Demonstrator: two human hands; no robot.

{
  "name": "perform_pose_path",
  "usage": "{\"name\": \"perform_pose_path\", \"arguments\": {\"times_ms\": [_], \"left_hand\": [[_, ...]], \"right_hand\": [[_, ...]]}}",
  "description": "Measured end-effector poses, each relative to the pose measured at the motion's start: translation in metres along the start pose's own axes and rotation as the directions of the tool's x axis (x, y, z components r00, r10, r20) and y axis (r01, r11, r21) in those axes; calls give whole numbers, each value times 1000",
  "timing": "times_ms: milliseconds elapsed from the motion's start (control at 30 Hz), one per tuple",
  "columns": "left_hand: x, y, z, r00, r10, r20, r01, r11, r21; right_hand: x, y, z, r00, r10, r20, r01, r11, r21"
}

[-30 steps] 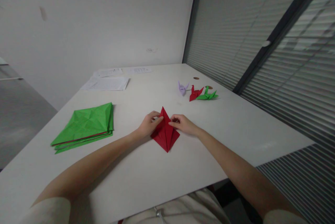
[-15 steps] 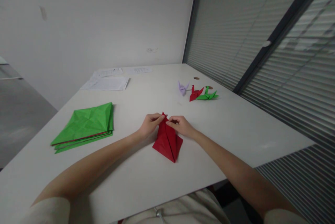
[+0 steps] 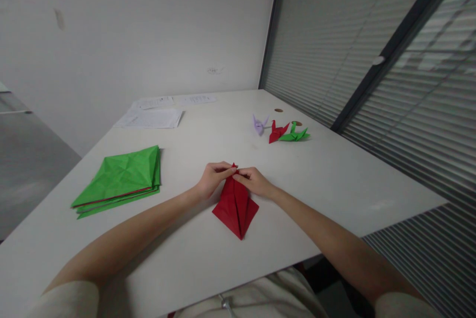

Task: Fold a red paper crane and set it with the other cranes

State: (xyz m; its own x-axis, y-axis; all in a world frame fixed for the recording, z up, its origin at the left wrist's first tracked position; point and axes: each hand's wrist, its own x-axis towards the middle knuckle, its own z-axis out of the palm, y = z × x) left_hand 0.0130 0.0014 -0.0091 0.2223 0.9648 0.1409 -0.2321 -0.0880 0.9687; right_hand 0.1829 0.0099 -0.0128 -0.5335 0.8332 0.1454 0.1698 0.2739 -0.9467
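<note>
A partly folded sheet of red origami paper (image 3: 236, 209) lies before me on the table, its narrow tip pointing away and its wider end toward me. My left hand (image 3: 214, 179) pinches the upper left edge close to the tip, thumb on top. From the other side my right hand (image 3: 253, 180) grips the paper just below the tip, its thumb almost meeting the left one. Two creased flaps run down the middle to the near point. The fingers hide part of the upper folds.
A stack of creased green paper (image 3: 124, 176), with a red layer inside, rests at the left. Farther right stand a purple paper crane (image 3: 259, 125), a red crane (image 3: 277, 132) and a green crane (image 3: 294, 134). Printed sheets (image 3: 152, 118) lie at the back left. Window blinds (image 3: 334, 55) border the right side.
The red paper has turned slightly, its near point shifting left and toward me. My right hand has come closer to the left one at the tip.
</note>
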Motion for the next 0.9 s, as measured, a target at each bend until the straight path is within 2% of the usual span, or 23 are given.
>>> {"name": "perform_pose_path", "arguments": {"times_ms": [133, 367, 567, 900], "left_hand": [[0, 0, -1, 1000, 1, 23, 0, 1000, -7], [0, 0, 1, 998, 61, -20, -61, 998, 23], [0, -1, 1, 999, 31, -11, -31, 1000, 2], [-2, 2, 1, 999, -10, 48, 13, 998, -61]], "right_hand": [[1, 4, -1, 999, 39, 9, -39, 999, 31], [0, 4, -3, 997, 30, 68, -29, 1000, -12], [-1, 2, -1, 999, 10, 47, -7, 999, -50], [-3, 2, -6, 992, 34, 118, -32, 999, -21]]}}
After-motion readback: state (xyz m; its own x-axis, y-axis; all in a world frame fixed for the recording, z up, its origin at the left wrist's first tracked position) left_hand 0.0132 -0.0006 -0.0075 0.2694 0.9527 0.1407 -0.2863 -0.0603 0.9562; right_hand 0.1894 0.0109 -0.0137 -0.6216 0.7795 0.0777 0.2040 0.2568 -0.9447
